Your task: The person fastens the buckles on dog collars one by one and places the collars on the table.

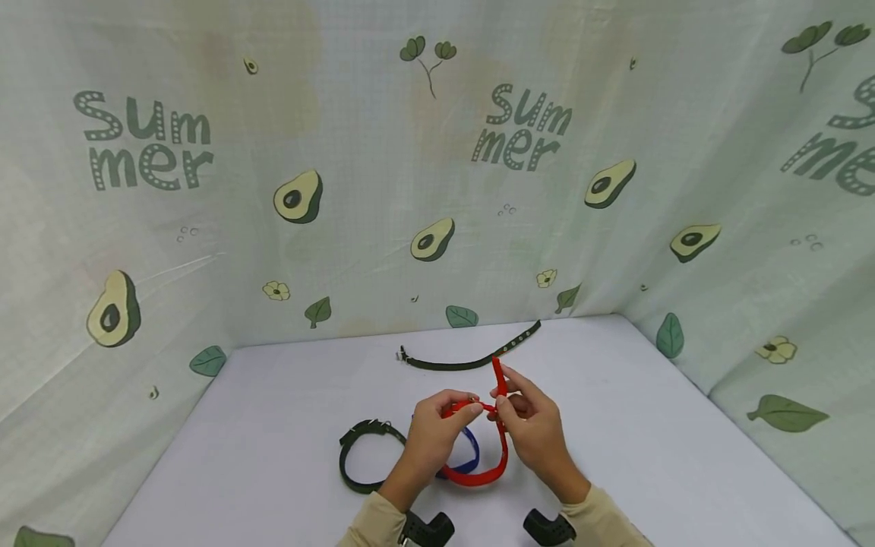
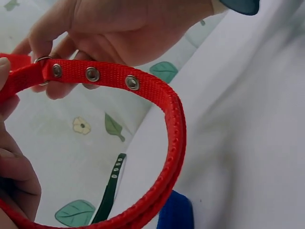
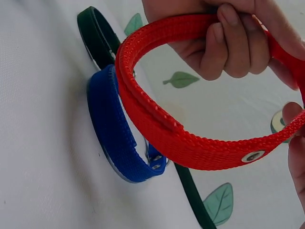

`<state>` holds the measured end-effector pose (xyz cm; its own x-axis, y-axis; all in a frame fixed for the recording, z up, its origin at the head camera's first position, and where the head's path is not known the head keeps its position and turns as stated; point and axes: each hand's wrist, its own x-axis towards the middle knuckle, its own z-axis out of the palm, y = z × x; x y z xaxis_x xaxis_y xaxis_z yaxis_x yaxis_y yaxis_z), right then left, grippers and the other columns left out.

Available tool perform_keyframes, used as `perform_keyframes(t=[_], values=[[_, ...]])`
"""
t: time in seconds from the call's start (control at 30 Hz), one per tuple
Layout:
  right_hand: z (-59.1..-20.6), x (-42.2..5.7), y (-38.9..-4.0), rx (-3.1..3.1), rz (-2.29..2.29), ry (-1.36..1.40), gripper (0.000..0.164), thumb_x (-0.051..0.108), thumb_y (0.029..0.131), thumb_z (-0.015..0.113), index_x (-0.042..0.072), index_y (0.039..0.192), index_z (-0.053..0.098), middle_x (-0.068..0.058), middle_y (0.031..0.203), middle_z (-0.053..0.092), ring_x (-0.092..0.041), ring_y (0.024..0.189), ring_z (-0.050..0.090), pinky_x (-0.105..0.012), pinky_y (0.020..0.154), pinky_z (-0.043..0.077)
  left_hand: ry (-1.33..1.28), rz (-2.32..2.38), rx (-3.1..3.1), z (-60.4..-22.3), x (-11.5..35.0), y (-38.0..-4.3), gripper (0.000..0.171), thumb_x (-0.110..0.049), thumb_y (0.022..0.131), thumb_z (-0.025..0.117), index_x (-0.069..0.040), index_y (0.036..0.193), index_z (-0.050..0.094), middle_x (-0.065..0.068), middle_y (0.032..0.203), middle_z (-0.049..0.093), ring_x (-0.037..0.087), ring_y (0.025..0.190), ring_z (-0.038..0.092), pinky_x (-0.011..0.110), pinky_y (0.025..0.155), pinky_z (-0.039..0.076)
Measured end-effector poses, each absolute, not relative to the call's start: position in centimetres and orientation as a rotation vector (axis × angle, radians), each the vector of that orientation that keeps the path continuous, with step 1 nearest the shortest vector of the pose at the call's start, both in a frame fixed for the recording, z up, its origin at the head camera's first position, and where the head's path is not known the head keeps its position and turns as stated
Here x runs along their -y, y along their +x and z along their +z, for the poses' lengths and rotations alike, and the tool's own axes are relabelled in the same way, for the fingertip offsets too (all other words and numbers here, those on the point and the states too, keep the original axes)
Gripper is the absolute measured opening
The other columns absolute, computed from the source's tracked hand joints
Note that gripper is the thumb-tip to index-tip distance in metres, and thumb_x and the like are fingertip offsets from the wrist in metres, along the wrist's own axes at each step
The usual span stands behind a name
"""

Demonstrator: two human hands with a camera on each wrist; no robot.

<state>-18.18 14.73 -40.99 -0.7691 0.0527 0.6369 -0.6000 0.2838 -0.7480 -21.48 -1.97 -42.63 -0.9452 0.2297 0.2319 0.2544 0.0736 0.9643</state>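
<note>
A red webbing collar (image 1: 478, 477) with metal eyelets hangs in a loop between both hands, above the table. My left hand (image 1: 437, 425) pinches its buckle end between thumb and fingers. In the right wrist view, that hand's other fingers (image 3: 236, 45) are curled inward beside the strap. My right hand (image 1: 536, 425) pinches the strap near the metal ring, and the free end sticks up past the fingertips. A blue collar (image 3: 107, 124), closed in a loop, stands on the table just behind the red one, partly hidden by it. The buckle itself is mostly covered by fingers.
A dark green collar (image 1: 345, 463), closed in a loop, stands left of my left hand. Another dark green collar (image 1: 451, 366) lies stretched out in a curve toward the back of the white table (image 1: 273, 433). A printed cloth (image 1: 369, 152) hangs behind and at the sides.
</note>
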Motion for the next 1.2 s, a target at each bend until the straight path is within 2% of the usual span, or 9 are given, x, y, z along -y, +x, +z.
perform_keyframes(t=[0.2, 0.33, 0.5, 0.9, 1.03, 1.2], values=[[-40.9, -14.6, -18.0, 1.972, 1.543, 0.566, 0.039, -0.017, 0.093, 0.055, -0.003, 0.129, 0.062, -0.017, 0.097, 0.062, -0.028, 0.069, 0.07, -0.033, 0.06, 0.059, -0.534, -2.044, 2.302, -42.5, 2.3, -21.8, 0.026, -0.036, 0.09, 0.076, -0.015, 0.106, 0.075, -0.004, 0.103, 0.072, 0.018, 0.101, 0.064, 0.031, 0.086, 0.055], [-40.9, -14.4, -17.8, 1.974, 1.539, 0.539, 0.035, -0.016, 0.093, 0.054, -0.002, 0.122, 0.067, -0.01, 0.093, 0.062, -0.027, 0.066, 0.068, -0.033, 0.055, 0.057, -0.533, -2.051, 2.3, -42.5, 2.4, -21.8, 0.024, -0.033, 0.091, 0.076, -0.014, 0.105, 0.075, -0.003, 0.102, 0.072, 0.02, 0.099, 0.064, 0.028, 0.084, 0.055], [-40.9, -14.2, -17.7, 1.977, 1.543, 0.498, 0.034, -0.016, 0.093, 0.055, 0.004, 0.116, 0.071, -0.003, 0.092, 0.063, -0.026, 0.065, 0.068, -0.032, 0.055, 0.056, -0.545, -2.044, 2.303, -42.5, 2.5, -21.8, 0.024, -0.034, 0.09, 0.076, -0.014, 0.105, 0.075, -0.003, 0.102, 0.072, 0.02, 0.099, 0.065, 0.029, 0.084, 0.055], [-40.9, -14.2, -17.8, 1.942, 1.507, 0.578, 0.032, -0.02, 0.092, 0.051, 0.0, 0.107, 0.072, -0.012, 0.094, 0.06, -0.025, 0.066, 0.069, -0.033, 0.057, 0.058, -0.571, -2.07, 2.285, -42.5, 2.5, -22.0, 0.024, -0.03, 0.09, 0.077, -0.011, 0.105, 0.075, -0.002, 0.099, 0.073, 0.02, 0.097, 0.066, 0.032, 0.085, 0.055], [-42.1, -14.6, -18.8, 1.947, 1.501, 0.601, 0.033, -0.019, 0.093, 0.05, 0.001, 0.108, 0.072, -0.018, 0.095, 0.06, -0.026, 0.067, 0.07, -0.033, 0.058, 0.059, -0.573, -2.072, 2.273, -42.6, 2.5, -22.0, 0.025, -0.032, 0.089, 0.078, -0.012, 0.104, 0.075, -0.001, 0.098, 0.073, 0.02, 0.096, 0.066, 0.032, 0.084, 0.054], [-43.7, -15.1, -20.0, 1.953, 1.483, 0.604, 0.034, -0.017, 0.094, 0.05, 0.004, 0.109, 0.072, -0.014, 0.097, 0.059, -0.023, 0.068, 0.069, -0.032, 0.056, 0.058, -0.575, -2.104, 2.237, -42.7, 2.3, -22.0, 0.024, -0.03, 0.089, 0.078, -0.012, 0.104, 0.074, 0.0, 0.098, 0.073, 0.021, 0.094, 0.068, 0.03, 0.082, 0.055]])
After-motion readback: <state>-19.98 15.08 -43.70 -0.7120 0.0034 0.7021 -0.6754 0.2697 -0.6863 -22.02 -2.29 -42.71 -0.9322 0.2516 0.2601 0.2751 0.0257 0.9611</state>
